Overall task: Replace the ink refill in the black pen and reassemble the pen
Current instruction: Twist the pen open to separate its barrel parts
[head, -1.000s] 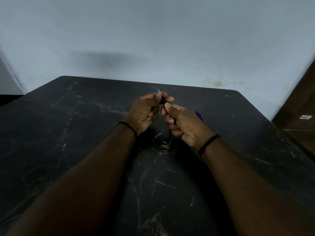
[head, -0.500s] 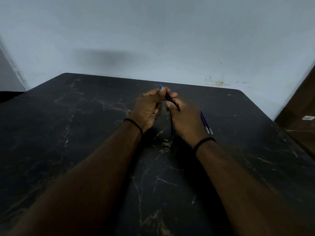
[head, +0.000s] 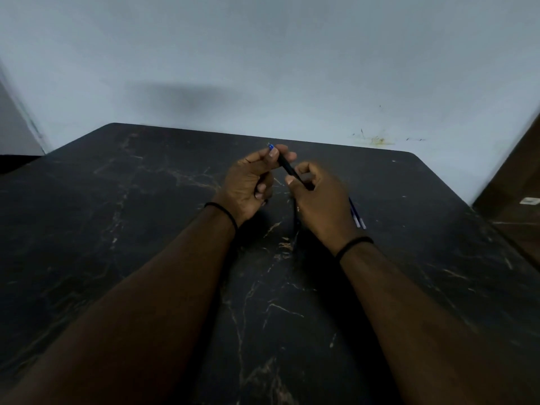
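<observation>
Both hands hold the black pen above the far middle of the dark marble table. My left hand pinches the pen's far end between thumb and fingers, where a small blue tip pokes out. My right hand grips the pen's near end, which runs into the curled fingers and is hidden there. The pen slants from upper left down to lower right. Spare blue refills lie on the table just right of my right hand, partly hidden by it.
A pale wall rises right behind the table's far edge. A dark wooden piece of furniture stands at the right. A dark thin object lies in shadow on the table under my right hand; I cannot tell what it is.
The hands have drawn slightly apart, so more of the black barrel shows between them. My right hand shifted right and the refills beside it came into fuller view.
</observation>
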